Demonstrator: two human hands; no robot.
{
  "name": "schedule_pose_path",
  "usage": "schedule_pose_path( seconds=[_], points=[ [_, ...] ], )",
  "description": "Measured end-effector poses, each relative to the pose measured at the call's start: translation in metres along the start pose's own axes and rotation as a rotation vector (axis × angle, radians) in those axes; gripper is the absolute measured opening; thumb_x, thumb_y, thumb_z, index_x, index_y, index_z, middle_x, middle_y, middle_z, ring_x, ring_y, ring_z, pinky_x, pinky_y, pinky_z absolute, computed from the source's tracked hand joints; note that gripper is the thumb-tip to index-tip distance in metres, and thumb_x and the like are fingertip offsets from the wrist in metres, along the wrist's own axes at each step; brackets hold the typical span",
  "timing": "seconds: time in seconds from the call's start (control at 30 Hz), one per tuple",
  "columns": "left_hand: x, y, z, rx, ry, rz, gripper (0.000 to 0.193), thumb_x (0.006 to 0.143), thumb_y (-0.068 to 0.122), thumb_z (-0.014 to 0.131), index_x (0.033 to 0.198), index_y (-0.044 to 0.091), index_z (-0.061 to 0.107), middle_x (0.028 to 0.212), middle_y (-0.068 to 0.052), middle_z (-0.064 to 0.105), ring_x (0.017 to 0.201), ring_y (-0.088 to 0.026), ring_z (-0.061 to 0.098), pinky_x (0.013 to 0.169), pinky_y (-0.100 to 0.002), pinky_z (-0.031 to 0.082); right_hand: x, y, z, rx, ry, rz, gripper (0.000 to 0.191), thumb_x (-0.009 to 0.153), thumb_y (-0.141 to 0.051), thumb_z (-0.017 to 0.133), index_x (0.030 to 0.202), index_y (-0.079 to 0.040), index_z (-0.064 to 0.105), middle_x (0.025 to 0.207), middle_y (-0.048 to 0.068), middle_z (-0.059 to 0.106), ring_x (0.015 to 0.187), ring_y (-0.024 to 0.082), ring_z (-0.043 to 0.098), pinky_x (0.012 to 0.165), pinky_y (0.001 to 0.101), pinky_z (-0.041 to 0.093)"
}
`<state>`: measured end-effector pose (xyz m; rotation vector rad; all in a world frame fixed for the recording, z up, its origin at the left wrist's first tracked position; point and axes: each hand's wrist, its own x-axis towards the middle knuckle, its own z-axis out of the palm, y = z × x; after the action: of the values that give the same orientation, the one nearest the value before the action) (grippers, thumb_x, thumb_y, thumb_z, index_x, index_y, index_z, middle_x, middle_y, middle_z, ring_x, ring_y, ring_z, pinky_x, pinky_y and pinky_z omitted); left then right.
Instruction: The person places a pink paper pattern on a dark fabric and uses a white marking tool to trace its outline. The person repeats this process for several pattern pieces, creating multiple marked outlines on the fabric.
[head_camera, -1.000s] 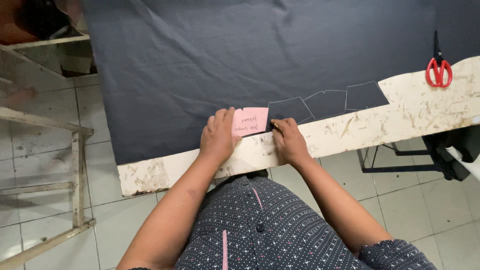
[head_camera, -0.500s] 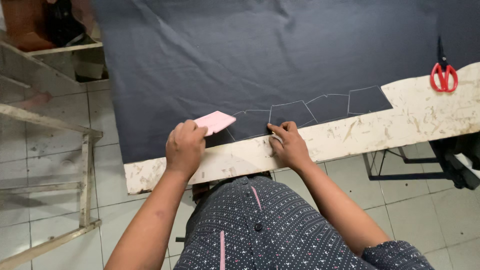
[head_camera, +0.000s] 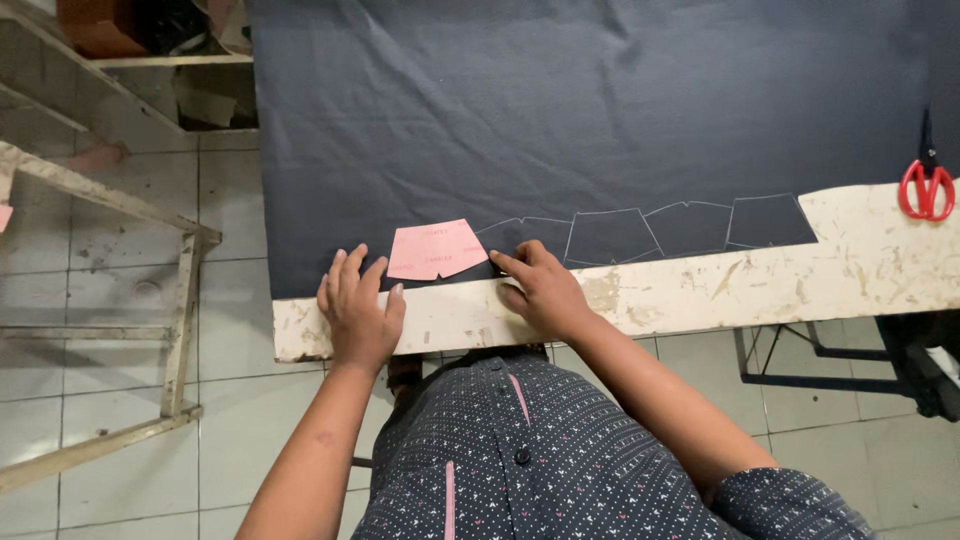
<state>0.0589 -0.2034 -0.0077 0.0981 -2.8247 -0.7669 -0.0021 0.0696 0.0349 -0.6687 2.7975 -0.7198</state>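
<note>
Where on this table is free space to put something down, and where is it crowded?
Free: the wide dark fabric above the chalk outlines, and the bare table strip between them and the red scissors. Crowded: the near edge, where left hand, pink template and right hand sit close.

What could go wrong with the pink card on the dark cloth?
The pink card lies loose on the cloth; the left hand only touches its edge, so it might slip and spoil the outline. The cloth hangs past the table edge and could slide. The scissors sit near the far edge.
</note>
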Motion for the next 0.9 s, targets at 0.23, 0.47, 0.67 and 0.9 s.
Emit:
schedule_pose_path(
  seconds=[0.23,0.47,0.67,0.9],
  points=[
    [-0.005,-0.002,-0.002,-0.101,-0.006,-0.078,0.033,0.091,0.024,0.063,0.121,0.012,0.073,0.154,-0.015,0.047,0.153,-0.04,0.027,0.125,-0.057,0.015,-0.002,0.005,0.002,0.002,-0.073,0.029,0.056,0.088,-0.033,0.073,0.142,-0.02,0.059,0.129,0.015,0.053,0.113,0.03,0.06,0.093,0.0403,0.052],
    [-0.006,0.002,-0.003,-0.13,0.018,-0.142,0.027,0.092,0.027,0.065,0.115,0.015,0.076,0.153,-0.011,0.049,0.152,-0.037,0.027,0.124,-0.056,0.013,0.002,0.003,-0.002,0.074,-0.169,0.117,0.064,0.085,-0.032,0.078,0.144,-0.022,0.056,0.135,0.017,0.047,0.123,0.034,0.053,0.099,0.0431,0.048],
    [-0.006,-0.001,0.001,-0.147,0.033,-0.182,0.025,0.093,0.029,0.066,0.112,0.018,0.077,0.153,-0.008,0.051,0.152,-0.035,0.028,0.125,-0.054,0.013,-0.001,0.001,-0.005,0.111,-0.189,0.108,0.06,0.082,-0.03,0.081,0.139,-0.024,0.062,0.13,0.015,0.049,0.121,0.031,0.051,0.101,0.0413,0.047],
    [-0.005,-0.003,0.006,-0.178,0.086,-0.194,0.021,0.092,0.029,0.07,0.108,0.02,0.079,0.15,-0.007,0.053,0.15,-0.037,0.031,0.124,-0.054,0.016,-0.008,0.0,0.004,0.065,-0.086,0.046,0.062,0.081,-0.03,0.083,0.139,-0.023,0.063,0.131,0.017,0.048,0.121,0.033,0.051,0.101,0.0416,0.047]
  ],
)
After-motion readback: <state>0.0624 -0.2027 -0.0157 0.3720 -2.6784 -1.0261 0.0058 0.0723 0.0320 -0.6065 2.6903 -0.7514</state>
